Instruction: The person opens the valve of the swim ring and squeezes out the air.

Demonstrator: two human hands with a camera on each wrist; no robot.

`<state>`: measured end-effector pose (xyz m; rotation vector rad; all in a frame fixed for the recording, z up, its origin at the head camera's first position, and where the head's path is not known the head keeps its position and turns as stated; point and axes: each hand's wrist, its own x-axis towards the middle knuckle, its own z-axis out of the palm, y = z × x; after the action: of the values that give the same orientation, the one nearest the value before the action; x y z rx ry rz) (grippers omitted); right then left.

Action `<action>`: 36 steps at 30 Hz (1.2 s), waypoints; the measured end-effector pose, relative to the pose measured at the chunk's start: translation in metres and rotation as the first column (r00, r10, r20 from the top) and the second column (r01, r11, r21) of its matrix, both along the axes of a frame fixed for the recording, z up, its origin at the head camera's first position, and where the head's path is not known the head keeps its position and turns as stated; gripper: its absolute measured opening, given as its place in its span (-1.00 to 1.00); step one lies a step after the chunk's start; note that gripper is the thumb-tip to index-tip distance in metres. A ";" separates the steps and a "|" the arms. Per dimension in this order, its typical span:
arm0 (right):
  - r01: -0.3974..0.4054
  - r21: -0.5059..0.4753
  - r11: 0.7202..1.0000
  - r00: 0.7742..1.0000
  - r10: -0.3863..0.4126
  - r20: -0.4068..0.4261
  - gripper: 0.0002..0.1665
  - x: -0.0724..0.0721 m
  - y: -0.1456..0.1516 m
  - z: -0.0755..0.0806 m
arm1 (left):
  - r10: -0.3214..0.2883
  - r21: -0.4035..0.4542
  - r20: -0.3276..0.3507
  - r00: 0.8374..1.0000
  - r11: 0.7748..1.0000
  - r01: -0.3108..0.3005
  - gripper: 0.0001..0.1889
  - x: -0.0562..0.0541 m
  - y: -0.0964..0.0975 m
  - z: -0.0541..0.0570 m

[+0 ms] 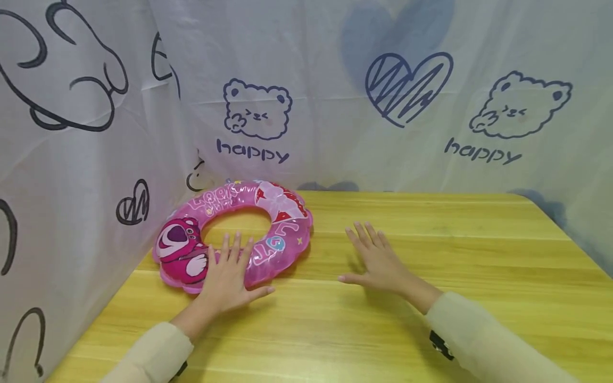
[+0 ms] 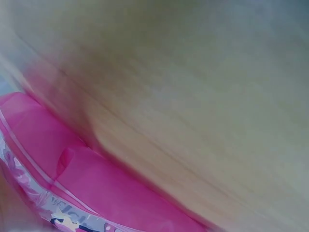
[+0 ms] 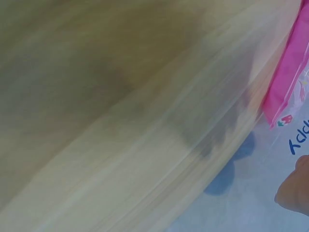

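A pink inflatable swim ring (image 1: pixel 287 250) with a bear print and white lettering lies on the left part of the wooden table. Over its near edge is my left hand (image 1: pixel 225 282), fingers straight and spread; whether it touches the ring I cannot tell. To the right of the ring, apart from it, my right hand (image 1: pixel 380 266) hovers above the table with spread fingers and holds nothing. The left wrist view has the ring's pink side (image 2: pixel 101 183) at lower left. In the right wrist view, part of the ring (image 3: pixel 285 72) shows at the right edge, above a fingertip (image 3: pixel 295 188).
The yellow wood-grain table (image 1: pixel 431 234) meets a pale curtain (image 1: pixel 330 133) printed with hearts and bear faces at its back. Another stretch of printed curtain (image 1: pixel 96 170) hangs along the left side, close to the ring.
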<state>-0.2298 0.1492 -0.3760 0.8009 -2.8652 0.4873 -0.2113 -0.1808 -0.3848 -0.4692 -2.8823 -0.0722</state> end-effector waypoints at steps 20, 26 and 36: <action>-0.069 -0.048 0.996 0.995 0.072 0.064 0.15 -0.013 -0.046 0.000 | -0.062 -0.008 0.015 0.998 0.998 0.062 0.09 0.007 0.008 -0.001; -0.078 -0.059 0.995 0.993 0.083 0.084 0.14 -0.015 -0.054 0.002 | -0.081 -0.002 -0.007 0.997 0.997 0.081 0.09 0.009 0.013 -0.002; -0.127 -0.072 0.989 0.982 0.136 0.135 0.12 -0.018 -0.064 0.004 | -0.074 -0.012 0.002 0.997 0.997 0.074 0.07 0.012 0.014 -0.003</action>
<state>-0.2479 0.0849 -0.3722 0.9870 -2.9177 0.6713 -0.1996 -0.1665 -0.3873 -0.5783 -2.8683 -0.0680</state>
